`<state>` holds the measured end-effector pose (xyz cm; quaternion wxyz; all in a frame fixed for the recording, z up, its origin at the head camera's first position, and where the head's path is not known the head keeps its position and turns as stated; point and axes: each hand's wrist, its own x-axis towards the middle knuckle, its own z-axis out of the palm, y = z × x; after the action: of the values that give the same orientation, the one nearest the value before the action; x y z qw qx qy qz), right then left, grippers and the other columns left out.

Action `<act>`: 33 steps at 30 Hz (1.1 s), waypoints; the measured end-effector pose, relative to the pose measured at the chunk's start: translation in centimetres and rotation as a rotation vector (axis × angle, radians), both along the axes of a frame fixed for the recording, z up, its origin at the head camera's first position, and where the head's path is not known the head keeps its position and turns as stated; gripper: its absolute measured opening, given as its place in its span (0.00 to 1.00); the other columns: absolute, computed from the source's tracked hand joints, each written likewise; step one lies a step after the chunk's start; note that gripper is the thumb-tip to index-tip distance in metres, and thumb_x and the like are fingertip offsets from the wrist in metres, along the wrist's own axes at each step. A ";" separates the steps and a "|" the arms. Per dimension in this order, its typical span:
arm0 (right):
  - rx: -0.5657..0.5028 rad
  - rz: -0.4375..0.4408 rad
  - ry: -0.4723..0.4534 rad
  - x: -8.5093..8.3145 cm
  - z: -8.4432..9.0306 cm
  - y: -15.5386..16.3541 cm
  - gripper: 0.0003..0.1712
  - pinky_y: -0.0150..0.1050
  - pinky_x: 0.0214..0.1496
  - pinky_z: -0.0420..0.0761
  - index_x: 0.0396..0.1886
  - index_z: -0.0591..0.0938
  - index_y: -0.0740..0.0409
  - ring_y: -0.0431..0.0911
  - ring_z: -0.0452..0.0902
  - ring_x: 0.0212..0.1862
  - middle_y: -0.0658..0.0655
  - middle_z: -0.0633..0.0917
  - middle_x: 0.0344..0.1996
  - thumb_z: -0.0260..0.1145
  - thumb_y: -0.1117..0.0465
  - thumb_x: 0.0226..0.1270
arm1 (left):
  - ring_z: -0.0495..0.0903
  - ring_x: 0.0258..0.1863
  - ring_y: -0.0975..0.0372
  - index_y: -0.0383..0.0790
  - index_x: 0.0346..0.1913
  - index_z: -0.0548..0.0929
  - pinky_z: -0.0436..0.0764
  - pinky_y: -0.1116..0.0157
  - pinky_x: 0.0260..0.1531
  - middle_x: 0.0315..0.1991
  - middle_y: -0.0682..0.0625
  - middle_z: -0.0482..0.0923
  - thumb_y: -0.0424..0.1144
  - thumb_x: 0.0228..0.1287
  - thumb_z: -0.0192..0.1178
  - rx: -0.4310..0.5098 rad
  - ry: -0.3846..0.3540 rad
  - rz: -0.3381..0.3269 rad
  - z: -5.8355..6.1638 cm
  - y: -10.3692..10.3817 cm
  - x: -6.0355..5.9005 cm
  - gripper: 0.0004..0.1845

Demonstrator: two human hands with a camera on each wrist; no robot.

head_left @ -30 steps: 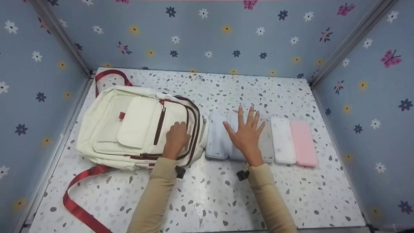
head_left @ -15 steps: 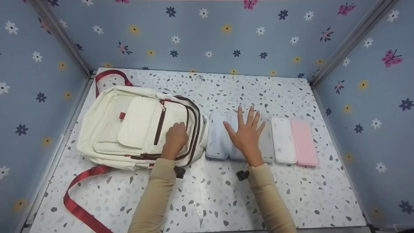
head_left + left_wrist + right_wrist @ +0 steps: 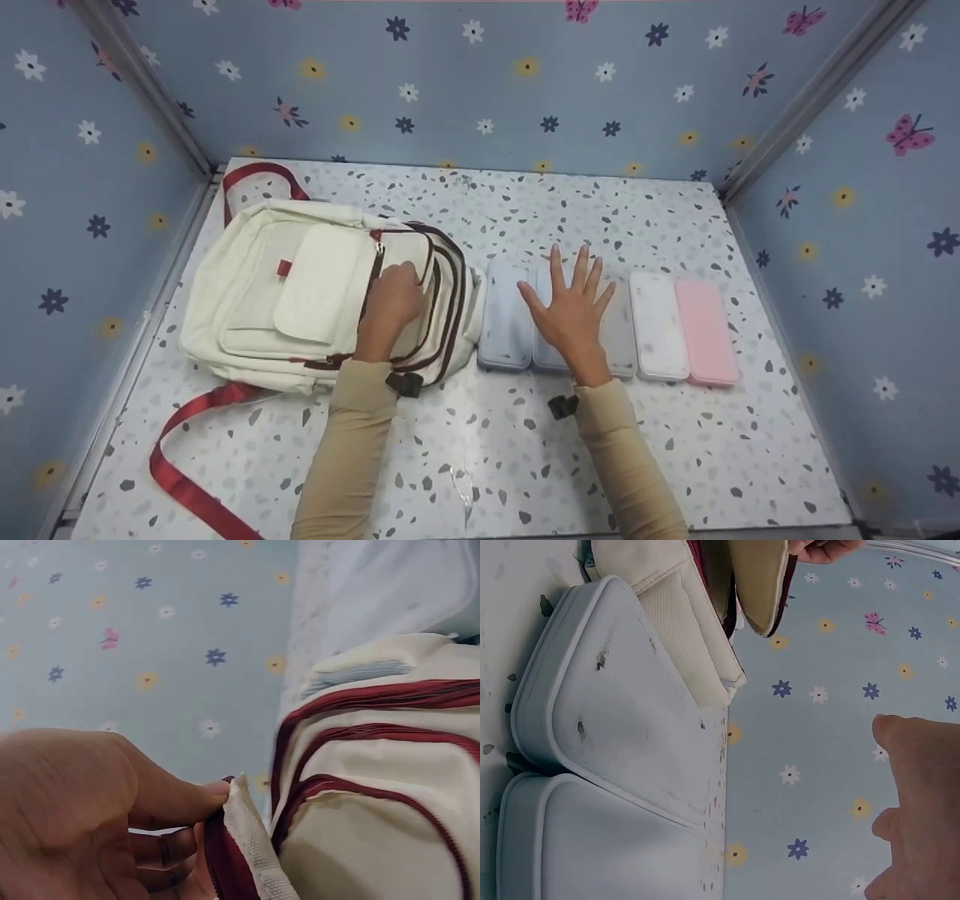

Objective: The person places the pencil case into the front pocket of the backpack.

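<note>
A cream backpack [image 3: 300,285] with dark red trim lies flat on the left of the speckled table [image 3: 525,450]. My left hand [image 3: 394,289] rests on its right half, and in the left wrist view the thumb and fingers [image 3: 199,799] pinch a trimmed fabric edge [image 3: 240,840] of the backpack [image 3: 375,802]. My right hand [image 3: 574,300] lies flat with spread fingers on a row of pencil cases beside the bag: light blue [image 3: 506,315], grey [image 3: 619,334], white [image 3: 658,326], pink [image 3: 705,330]. The right wrist view shows the pale blue cases [image 3: 615,720] and my right hand [image 3: 922,802] hovering straight.
Red shoulder straps [image 3: 180,465] trail from the bag toward the table's front left corner. Blue flowered walls [image 3: 480,82] close in the table on three sides. Bare speckled surface lies in front of the cases and behind them.
My left hand has slid up and left on the backpack and now lifts a trimmed edge. The right hand and the cases have stayed put.
</note>
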<state>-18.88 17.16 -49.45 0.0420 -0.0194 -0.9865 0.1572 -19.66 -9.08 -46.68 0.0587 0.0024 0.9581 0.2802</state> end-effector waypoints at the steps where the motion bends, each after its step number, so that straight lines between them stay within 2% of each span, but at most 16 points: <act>1: 0.002 -0.001 0.004 0.0 0.0 0.0 0.49 0.69 0.68 0.32 0.77 0.45 0.38 0.62 0.27 0.76 0.61 0.36 0.76 0.42 0.23 0.62 | 0.76 0.35 0.46 0.33 0.33 0.73 0.74 0.50 0.37 0.33 0.38 0.74 0.29 0.63 0.46 0.006 0.015 0.006 0.3 -0.2 0.0 0.05; 5: -0.016 0.000 0.016 0.1 -0.1 -0.1 0.49 0.69 0.69 0.34 0.77 0.46 0.39 0.61 0.29 0.76 0.61 0.38 0.76 0.43 0.24 0.62 | 0.77 0.36 0.45 0.32 0.33 0.74 0.75 0.49 0.39 0.34 0.37 0.76 0.28 0.62 0.47 0.041 0.052 0.036 1.7 -1.3 0.1 0.05; 11: -0.016 0.009 0.004 0.2 -0.3 -0.3 0.49 0.66 0.70 0.36 0.76 0.43 0.37 0.60 0.28 0.76 0.60 0.36 0.76 0.43 0.23 0.62 | 0.76 0.38 0.45 0.32 0.37 0.76 0.74 0.49 0.42 0.38 0.37 0.78 0.32 0.65 0.49 0.076 0.027 0.092 3.7 -3.4 0.1 0.07; 18: -0.056 0.019 0.035 0.4 -0.7 -0.8 0.51 0.64 0.71 0.41 0.77 0.43 0.41 0.60 0.31 0.76 0.62 0.41 0.76 0.48 0.25 0.61 | 0.75 0.43 0.46 0.31 0.43 0.76 0.72 0.49 0.47 0.42 0.37 0.76 0.34 0.68 0.51 0.108 0.010 0.144 5.5 -5.7 0.4 0.09; 24: -0.105 0.033 0.052 0.5 -0.8 -1.3 0.57 0.58 0.74 0.43 0.77 0.42 0.52 0.60 0.37 0.76 0.64 0.46 0.76 0.51 0.27 0.61 | 0.74 0.45 0.47 0.31 0.42 0.76 0.70 0.49 0.49 0.42 0.38 0.76 0.35 0.69 0.50 0.133 0.037 0.181 6.2 -7.1 0.7 0.09; 33: -0.144 0.072 0.190 1.1 -1.5 -1.8 0.55 0.56 0.72 0.54 0.75 0.51 0.61 0.60 0.53 0.73 0.68 0.56 0.72 0.59 0.33 0.61 | 0.74 0.48 0.45 0.31 0.43 0.75 0.68 0.47 0.51 0.43 0.36 0.76 0.35 0.68 0.49 0.146 0.086 0.196 6.5 -8.6 0.8 0.10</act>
<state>-17.83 15.35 -50.93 0.1281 0.0283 -0.9642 0.2304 -18.85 -17.66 -40.17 -0.0103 -0.0751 0.9324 0.3534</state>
